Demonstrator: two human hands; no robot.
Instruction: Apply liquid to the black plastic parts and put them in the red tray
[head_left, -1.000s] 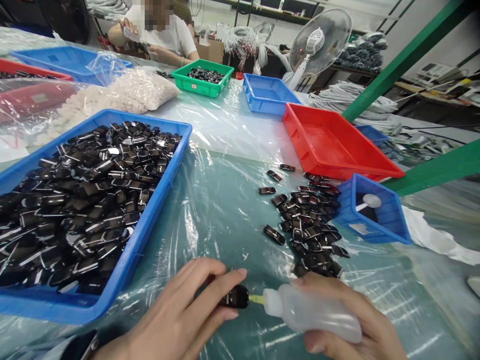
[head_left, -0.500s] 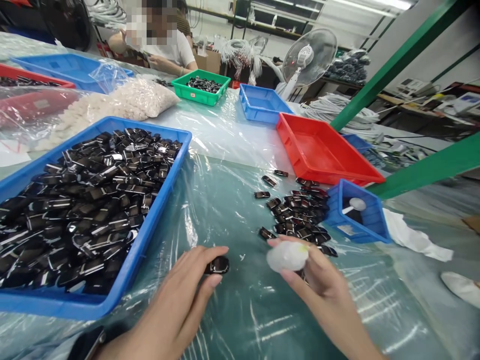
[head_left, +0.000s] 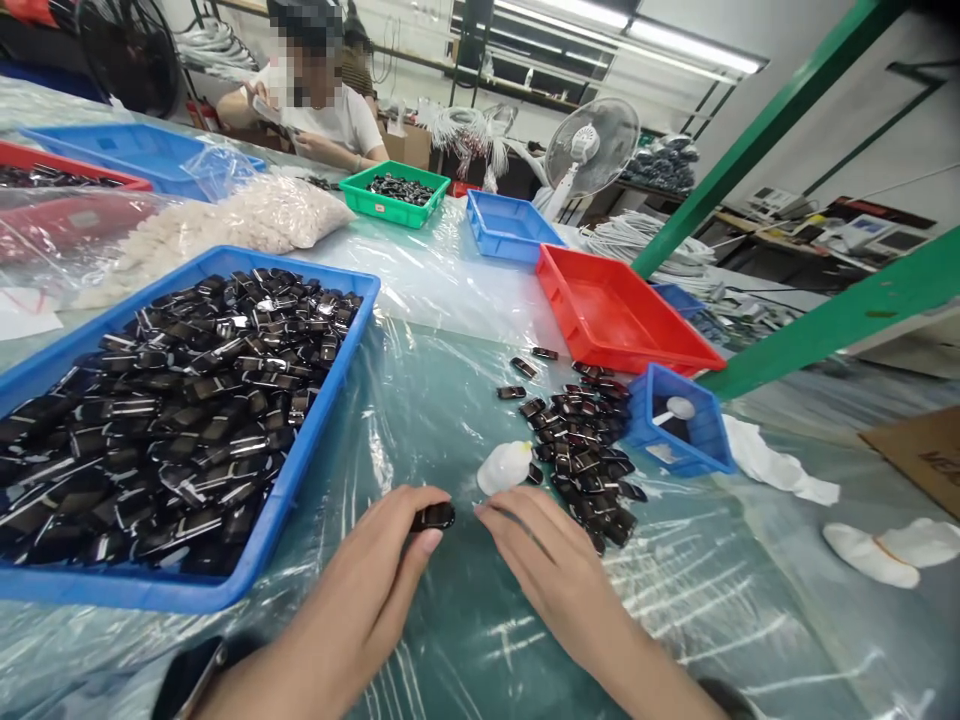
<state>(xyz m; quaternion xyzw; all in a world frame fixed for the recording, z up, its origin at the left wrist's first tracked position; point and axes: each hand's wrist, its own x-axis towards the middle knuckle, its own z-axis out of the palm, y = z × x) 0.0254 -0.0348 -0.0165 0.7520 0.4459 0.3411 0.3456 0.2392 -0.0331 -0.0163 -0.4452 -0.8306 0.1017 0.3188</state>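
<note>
My left hand (head_left: 386, 545) grips a small glossy black plastic piece (head_left: 435, 516) between thumb and fingers, just above the table. Close to its right is my right hand (head_left: 551, 550), thumb and fingertips pinched together; whatever they may hold is too small or hidden to make out. Just beyond those fingers a small white bottle (head_left: 504, 468) with a yellowish tip is on the table, its tip pointing up and right. Behind and beside the bottle lies a heap of similar black pieces (head_left: 589, 425).
A large blue tray (head_left: 300, 480) full of black pieces is at left. On the right are a small blue bin (head_left: 686, 460) with a white-handled tool, a red tray (head_left: 630, 345) and white cloth (head_left: 780, 465). A person (head_left: 337, 120) sits across the table, near a green tray (head_left: 382, 208).
My right hand has let go of the white bottle, which is now on the table, and has moved left toward my left hand. The left hand still holds the black piece.
</note>
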